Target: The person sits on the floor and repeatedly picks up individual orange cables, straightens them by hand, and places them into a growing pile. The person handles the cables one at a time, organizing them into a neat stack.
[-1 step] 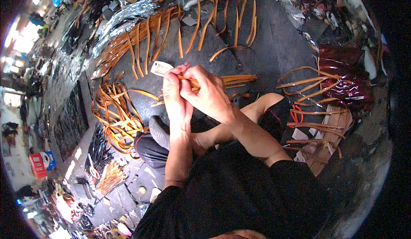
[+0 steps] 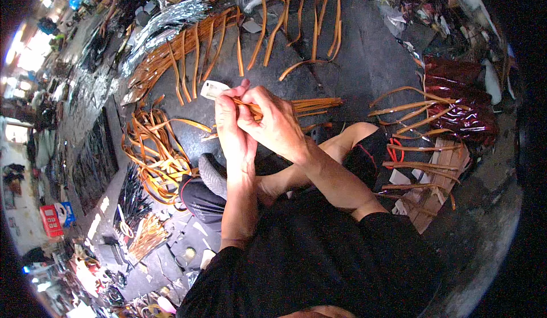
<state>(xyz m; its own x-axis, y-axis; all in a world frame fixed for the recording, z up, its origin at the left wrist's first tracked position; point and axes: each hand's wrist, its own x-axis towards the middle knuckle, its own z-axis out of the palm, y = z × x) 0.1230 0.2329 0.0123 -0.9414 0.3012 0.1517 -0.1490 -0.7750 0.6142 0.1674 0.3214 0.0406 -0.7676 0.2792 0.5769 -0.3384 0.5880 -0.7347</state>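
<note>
My two hands meet in front of my crossed legs, both closed round a bundle of thin brown strips (image 2: 316,106) that sticks out to the right. My left hand (image 2: 230,127) pinches the left end, with one finger raised. My right hand (image 2: 276,125) is wrapped over the strips just beside it, thumb towards the left hand. The ends between the fingers are mostly hidden. A small white flat piece (image 2: 211,89) shows just beyond my left fingertips; whether I hold it or it lies on the floor, I cannot tell.
A tangled heap of orange-brown strips (image 2: 156,153) lies left. Separate strips (image 2: 264,30) are spread across the dark floor ahead. More strips (image 2: 419,166) lie right, near orange-handled scissors (image 2: 394,149), cardboard (image 2: 437,175) and a shiny dark-red sheet (image 2: 456,99). Silvery strands (image 2: 171,25) lie far left.
Both hands have shifted only slightly, my right hand a little to the left. The grip on the strips looks the same.
</note>
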